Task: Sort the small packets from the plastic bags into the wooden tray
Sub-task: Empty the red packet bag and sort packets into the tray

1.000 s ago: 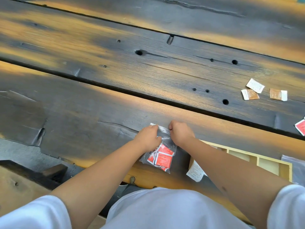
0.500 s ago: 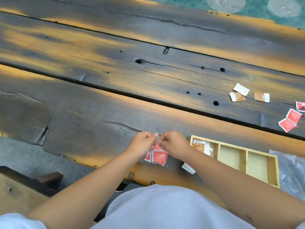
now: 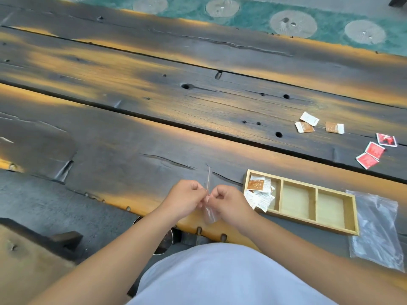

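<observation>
While sorting stands barely begun: wooden tray [image 3: 312, 223] at 4 o'clock, brown-and-white packets [image 3: 258, 190] in leftmost compartment only, other two bare. Left hand [image 3: 184, 200] and right hand [image 3: 229, 202] both pinching clear plastic bag [image 3: 209, 213], contents unclear. Unsorted: brown packets [image 3: 319, 126] and red packets [image 3: 374, 151] at 2 o'clock; second bag [image 3: 376, 230] right of tray.

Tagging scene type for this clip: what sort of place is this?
Probably a home or casual sitting area, not a lab: a rustic, scorched plank table, a teal patterned rug beyond it, and a wooden tray for hand-sorting packets.
</observation>
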Action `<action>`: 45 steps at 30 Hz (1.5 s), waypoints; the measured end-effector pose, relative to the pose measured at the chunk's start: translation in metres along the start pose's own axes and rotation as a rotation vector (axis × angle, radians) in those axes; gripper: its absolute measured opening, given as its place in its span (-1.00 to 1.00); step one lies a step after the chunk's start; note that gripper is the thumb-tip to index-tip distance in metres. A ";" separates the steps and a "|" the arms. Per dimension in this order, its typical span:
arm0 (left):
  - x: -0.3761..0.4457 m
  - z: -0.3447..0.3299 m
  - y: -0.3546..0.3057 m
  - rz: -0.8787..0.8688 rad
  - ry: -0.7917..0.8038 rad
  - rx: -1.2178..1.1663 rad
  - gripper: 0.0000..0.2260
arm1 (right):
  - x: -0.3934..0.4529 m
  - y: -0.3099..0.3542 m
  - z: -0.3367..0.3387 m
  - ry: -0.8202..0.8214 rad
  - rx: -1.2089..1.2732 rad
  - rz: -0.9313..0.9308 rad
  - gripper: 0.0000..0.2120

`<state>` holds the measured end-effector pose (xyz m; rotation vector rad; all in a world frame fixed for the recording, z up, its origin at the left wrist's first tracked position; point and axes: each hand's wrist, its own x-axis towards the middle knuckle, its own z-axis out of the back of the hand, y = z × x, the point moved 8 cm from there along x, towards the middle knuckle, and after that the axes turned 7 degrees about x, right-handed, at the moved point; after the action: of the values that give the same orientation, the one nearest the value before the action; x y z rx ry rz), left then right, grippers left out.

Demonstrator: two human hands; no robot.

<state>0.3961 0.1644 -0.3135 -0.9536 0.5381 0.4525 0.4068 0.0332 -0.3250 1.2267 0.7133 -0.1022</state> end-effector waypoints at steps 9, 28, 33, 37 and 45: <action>-0.022 -0.013 0.000 -0.055 -0.080 0.215 -0.94 | -0.018 -0.013 0.009 0.003 -0.046 0.002 -0.91; -0.085 -0.018 -0.068 -0.404 -0.243 0.387 -0.81 | -0.070 0.033 0.039 0.020 -0.197 0.336 -0.82; -0.102 -0.029 -0.108 -0.559 -0.216 0.421 -0.74 | -0.092 0.047 0.069 -0.028 -0.209 0.427 -0.83; -0.098 -0.045 -0.129 -0.638 -0.199 0.486 -0.83 | -0.101 0.044 0.102 -0.152 -0.272 0.445 -0.82; -0.079 -0.073 -0.153 -0.745 -0.103 0.720 -0.78 | -0.119 0.017 0.195 -0.356 -0.562 0.332 -0.74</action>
<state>0.4065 0.0147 -0.2023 -0.3732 0.1876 -0.3554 0.4079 -0.1678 -0.2160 0.7419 0.1939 0.1460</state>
